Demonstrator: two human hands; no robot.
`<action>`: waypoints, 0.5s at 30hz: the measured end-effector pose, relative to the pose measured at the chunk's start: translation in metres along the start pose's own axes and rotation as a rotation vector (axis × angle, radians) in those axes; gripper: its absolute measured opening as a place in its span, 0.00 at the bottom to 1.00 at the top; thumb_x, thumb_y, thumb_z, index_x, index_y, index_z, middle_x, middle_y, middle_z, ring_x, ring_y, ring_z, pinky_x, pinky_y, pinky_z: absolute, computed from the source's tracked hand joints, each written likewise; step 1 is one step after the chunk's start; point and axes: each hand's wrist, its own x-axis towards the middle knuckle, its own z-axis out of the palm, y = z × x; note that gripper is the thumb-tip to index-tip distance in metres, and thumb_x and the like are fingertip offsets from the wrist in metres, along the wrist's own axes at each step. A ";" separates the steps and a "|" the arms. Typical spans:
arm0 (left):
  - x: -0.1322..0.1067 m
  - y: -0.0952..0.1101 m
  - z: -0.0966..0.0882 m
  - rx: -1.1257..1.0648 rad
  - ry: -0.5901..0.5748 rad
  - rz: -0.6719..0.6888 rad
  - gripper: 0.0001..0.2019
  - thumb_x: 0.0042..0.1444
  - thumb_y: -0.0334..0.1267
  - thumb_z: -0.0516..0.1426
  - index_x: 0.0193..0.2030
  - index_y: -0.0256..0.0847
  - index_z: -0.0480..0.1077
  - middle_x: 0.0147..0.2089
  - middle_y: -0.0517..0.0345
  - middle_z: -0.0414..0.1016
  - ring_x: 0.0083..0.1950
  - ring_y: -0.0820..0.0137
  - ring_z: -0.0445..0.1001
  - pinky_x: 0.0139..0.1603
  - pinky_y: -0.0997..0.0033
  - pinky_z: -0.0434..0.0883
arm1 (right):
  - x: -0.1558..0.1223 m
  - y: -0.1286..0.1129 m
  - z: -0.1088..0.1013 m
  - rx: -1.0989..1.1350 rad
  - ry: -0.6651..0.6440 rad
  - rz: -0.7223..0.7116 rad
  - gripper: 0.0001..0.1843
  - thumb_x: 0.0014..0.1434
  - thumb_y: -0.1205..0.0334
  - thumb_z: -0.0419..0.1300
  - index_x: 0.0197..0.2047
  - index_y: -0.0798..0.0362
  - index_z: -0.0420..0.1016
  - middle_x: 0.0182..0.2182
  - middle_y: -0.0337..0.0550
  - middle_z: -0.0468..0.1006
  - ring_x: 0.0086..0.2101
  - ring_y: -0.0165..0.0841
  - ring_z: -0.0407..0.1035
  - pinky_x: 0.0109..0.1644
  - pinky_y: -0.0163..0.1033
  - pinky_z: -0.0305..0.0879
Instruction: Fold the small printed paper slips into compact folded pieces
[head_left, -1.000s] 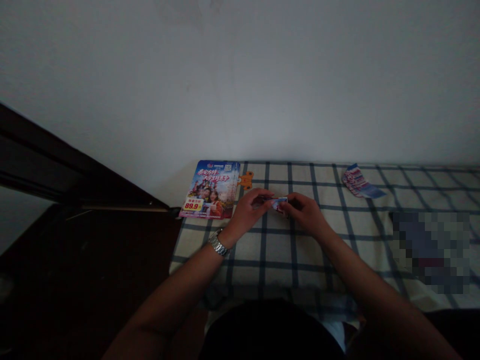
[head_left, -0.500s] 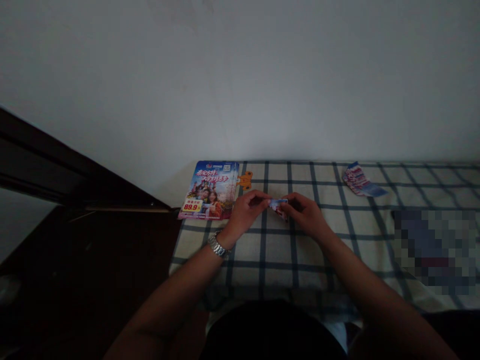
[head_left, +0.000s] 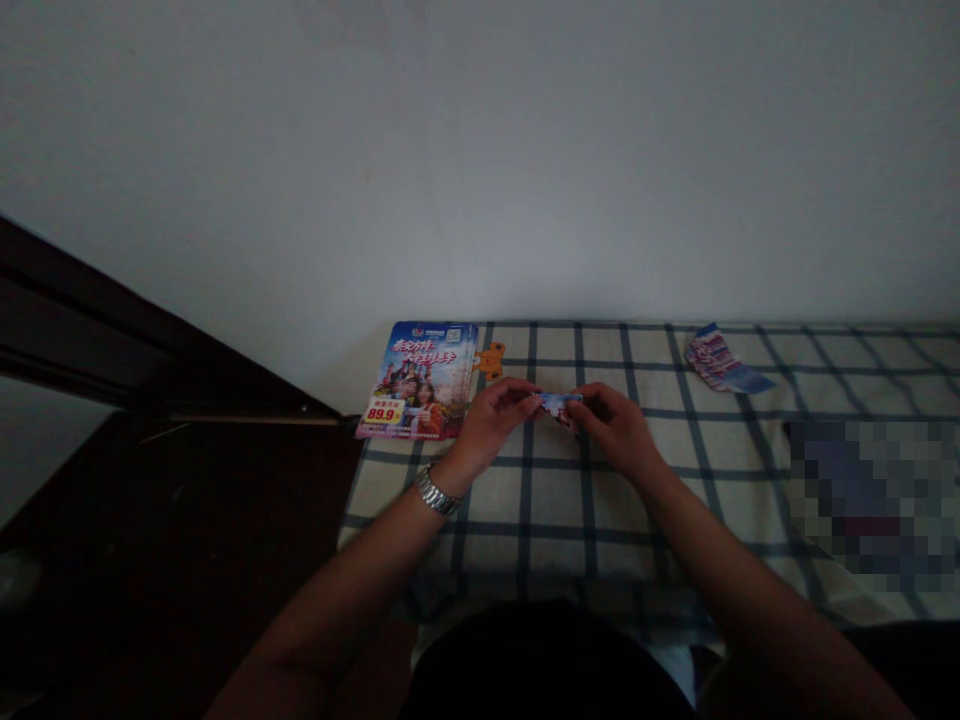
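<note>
A small folded flyer (head_left: 559, 402), printed in blue, white and red, is pinched between my two hands above the checked cloth. My left hand (head_left: 496, 416), with a metal watch (head_left: 437, 491) on its wrist, grips the flyer's left end between thumb and fingers. At the opposite end my right hand (head_left: 613, 424) pinches it the same way. To the left lies a stack of printed flyers (head_left: 415, 385) with a yellow price patch. Off to the right is a loose pile of folded flyers (head_left: 721, 362) in similar colours.
A blue-and-white checked cloth (head_left: 495, 550) covers the surface, which meets a pale wall (head_left: 525, 180). An orange bear-shaped piece (head_left: 490, 361) sits beside the stack. Something blurred out by pixels (head_left: 874, 505) lies at right. A dark floor (head_left: 247, 520) drops away at left.
The flyer between my hands has shifted slightly and its top edge now spans a little wider. Both hands moved only a little; the stack and the pile are unchanged.
</note>
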 end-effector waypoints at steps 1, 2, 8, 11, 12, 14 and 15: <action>0.000 0.000 0.001 -0.032 0.006 -0.016 0.16 0.57 0.45 0.70 0.45 0.39 0.77 0.42 0.56 0.81 0.42 0.68 0.81 0.51 0.64 0.79 | 0.000 -0.001 0.000 -0.001 0.002 -0.004 0.17 0.62 0.43 0.67 0.39 0.48 0.77 0.29 0.40 0.83 0.31 0.36 0.76 0.37 0.41 0.73; 0.000 0.000 0.002 -0.056 0.013 -0.028 0.15 0.56 0.45 0.70 0.45 0.39 0.77 0.42 0.56 0.80 0.43 0.68 0.80 0.51 0.64 0.79 | -0.001 -0.002 0.001 -0.002 0.003 -0.006 0.16 0.62 0.43 0.67 0.39 0.48 0.77 0.29 0.40 0.83 0.30 0.36 0.76 0.37 0.41 0.73; -0.001 0.003 0.005 -0.106 0.061 -0.043 0.14 0.54 0.44 0.71 0.40 0.38 0.78 0.40 0.57 0.80 0.43 0.70 0.79 0.51 0.67 0.78 | -0.001 0.000 0.004 0.007 -0.013 -0.012 0.15 0.64 0.45 0.66 0.40 0.48 0.77 0.30 0.40 0.83 0.30 0.35 0.76 0.37 0.41 0.73; -0.001 0.004 0.005 -0.085 0.088 -0.047 0.14 0.54 0.44 0.71 0.39 0.38 0.77 0.39 0.57 0.80 0.41 0.70 0.79 0.49 0.68 0.77 | -0.002 0.002 0.003 -0.019 -0.020 -0.027 0.14 0.65 0.46 0.65 0.40 0.48 0.76 0.31 0.40 0.83 0.31 0.36 0.77 0.39 0.42 0.73; -0.001 0.004 0.005 -0.065 0.094 -0.042 0.14 0.54 0.45 0.71 0.39 0.38 0.77 0.38 0.57 0.80 0.40 0.70 0.79 0.48 0.68 0.77 | -0.002 0.002 0.003 -0.027 -0.022 -0.033 0.13 0.66 0.47 0.65 0.40 0.48 0.76 0.31 0.40 0.83 0.31 0.36 0.77 0.40 0.42 0.73; -0.001 0.005 0.004 0.005 0.101 -0.013 0.14 0.55 0.45 0.70 0.38 0.38 0.76 0.37 0.57 0.80 0.39 0.71 0.78 0.47 0.69 0.76 | -0.002 0.003 0.004 -0.035 -0.028 -0.040 0.13 0.67 0.47 0.64 0.41 0.48 0.76 0.31 0.40 0.83 0.32 0.36 0.77 0.41 0.42 0.74; -0.001 0.005 0.004 0.054 0.103 0.010 0.13 0.56 0.45 0.70 0.39 0.38 0.77 0.37 0.57 0.80 0.39 0.70 0.78 0.46 0.69 0.76 | -0.002 0.003 0.004 -0.034 -0.029 -0.040 0.13 0.67 0.47 0.64 0.41 0.48 0.76 0.31 0.40 0.83 0.32 0.36 0.77 0.41 0.42 0.74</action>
